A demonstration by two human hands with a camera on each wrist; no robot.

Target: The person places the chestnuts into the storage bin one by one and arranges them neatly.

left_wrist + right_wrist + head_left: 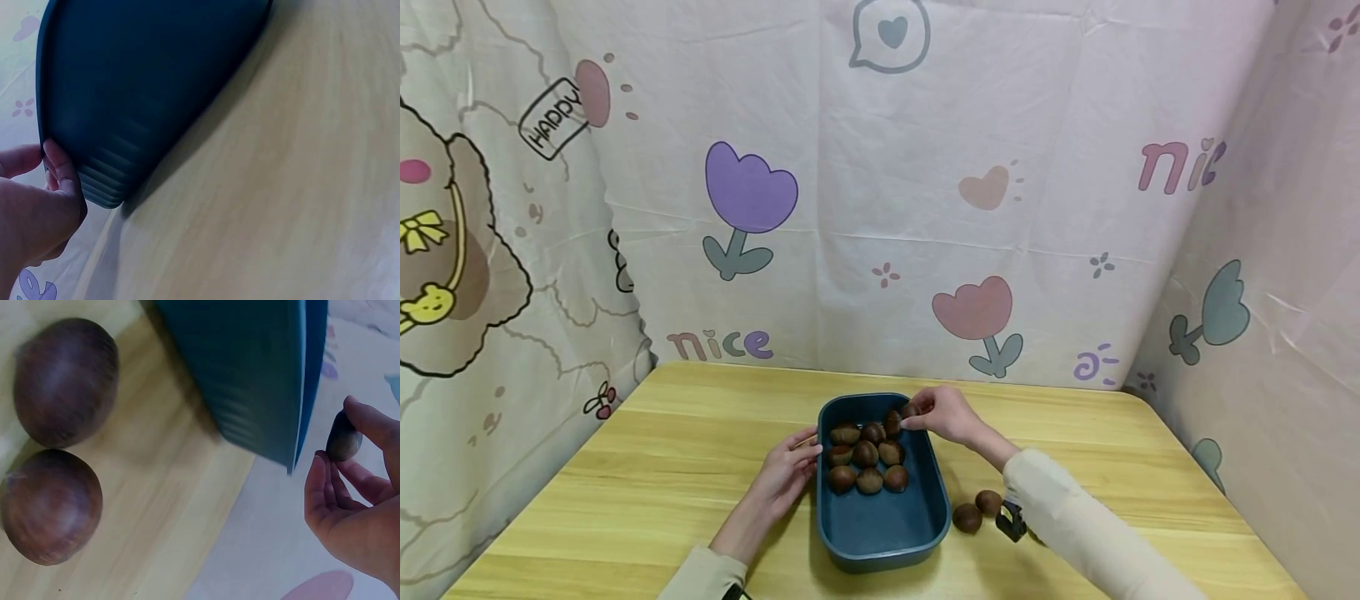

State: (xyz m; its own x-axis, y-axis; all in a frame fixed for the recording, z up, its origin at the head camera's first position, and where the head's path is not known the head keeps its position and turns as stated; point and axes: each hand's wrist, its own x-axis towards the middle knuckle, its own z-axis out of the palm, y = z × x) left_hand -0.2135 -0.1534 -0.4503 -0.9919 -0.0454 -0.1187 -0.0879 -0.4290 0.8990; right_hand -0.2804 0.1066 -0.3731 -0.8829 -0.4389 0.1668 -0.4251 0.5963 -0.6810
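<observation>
A dark blue rectangular tray (883, 529) stands in the middle of the table, with several brown chestnuts (866, 454) lying in rows in its far half. My left hand (784, 473) is at the tray's left side; in the left wrist view its thumb and finger (61, 164) pinch the rim. Over the far right corner of the tray, my right hand (949, 414) pinches a chestnut (344, 437) between thumb and fingertips. Two loose chestnuts (967, 518) lie on the table to the right of the tray, beneath my right forearm.
The light wooden table (700, 417) meets a patterned cloth backdrop (865, 183) at the back and sides. A small black clip-like piece (1011, 522) sits at the right sleeve, partly covering whatever lies behind it. The tray's raised walls surround the chestnuts.
</observation>
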